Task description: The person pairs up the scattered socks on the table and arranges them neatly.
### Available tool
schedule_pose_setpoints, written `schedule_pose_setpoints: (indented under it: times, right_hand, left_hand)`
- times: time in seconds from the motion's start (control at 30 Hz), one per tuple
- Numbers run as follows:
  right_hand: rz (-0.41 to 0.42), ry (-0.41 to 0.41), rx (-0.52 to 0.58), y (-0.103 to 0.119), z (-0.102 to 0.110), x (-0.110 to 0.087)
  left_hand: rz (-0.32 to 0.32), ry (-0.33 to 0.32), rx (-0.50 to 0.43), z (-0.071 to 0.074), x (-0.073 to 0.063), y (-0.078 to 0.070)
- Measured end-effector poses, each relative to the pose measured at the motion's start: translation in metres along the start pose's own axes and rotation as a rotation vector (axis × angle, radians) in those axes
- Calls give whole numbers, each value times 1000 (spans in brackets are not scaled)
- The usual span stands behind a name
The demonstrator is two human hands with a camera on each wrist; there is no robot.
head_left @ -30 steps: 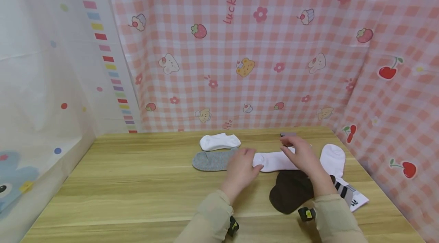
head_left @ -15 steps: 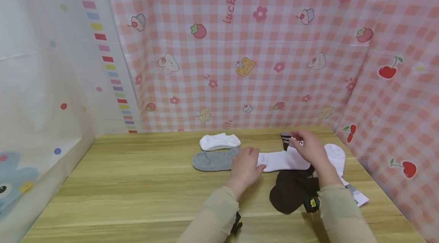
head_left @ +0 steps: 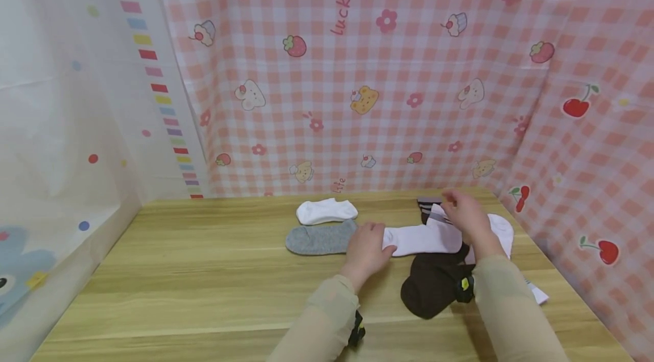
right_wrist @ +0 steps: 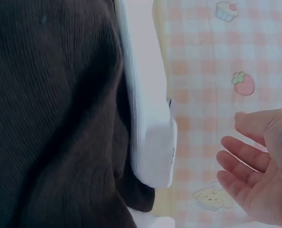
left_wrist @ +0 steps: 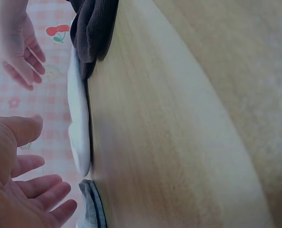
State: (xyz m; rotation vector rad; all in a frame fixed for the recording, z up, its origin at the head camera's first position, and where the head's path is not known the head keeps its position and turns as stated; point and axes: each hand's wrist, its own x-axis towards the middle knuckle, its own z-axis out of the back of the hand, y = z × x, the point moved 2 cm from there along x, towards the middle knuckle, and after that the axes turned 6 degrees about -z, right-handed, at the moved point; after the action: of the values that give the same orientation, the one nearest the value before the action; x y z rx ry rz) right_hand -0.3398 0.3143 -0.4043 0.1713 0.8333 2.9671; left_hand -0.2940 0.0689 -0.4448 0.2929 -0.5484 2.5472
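White sock (head_left: 421, 239) crosswise, toe leftward

The desk (head_left: 204, 288) I look at has a yellow wood grain. Near its far edge I see a short white sock (head_left: 326, 212), and just before it a grey sock (head_left: 318, 239) lies flat. To its right, in line, is a long white sock (head_left: 416, 240), with a striped cuff (head_left: 426, 209) behind. The brown sock (head_left: 428, 291) lies bunched nearer the front; the rightmost white sock (head_left: 503, 230) is partly hidden.
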Motion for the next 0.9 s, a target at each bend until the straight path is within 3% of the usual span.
schedule_pose_setpoints:
  times: [0.23, 0.5, 0.9]
  right_hand:
    - [-79, 119, -36, -12, 0, 9]
    - [-149, 177, -84, -25, -6, 11]
    - [-284, 270, -43, -31, -9, 12]
  left_hand:
    - [13, 14, -40, -4, 5, 2]
    - [3, -9, -114, -3, 9, 3]
    - [122, 29, -268, -3, 7, 3]
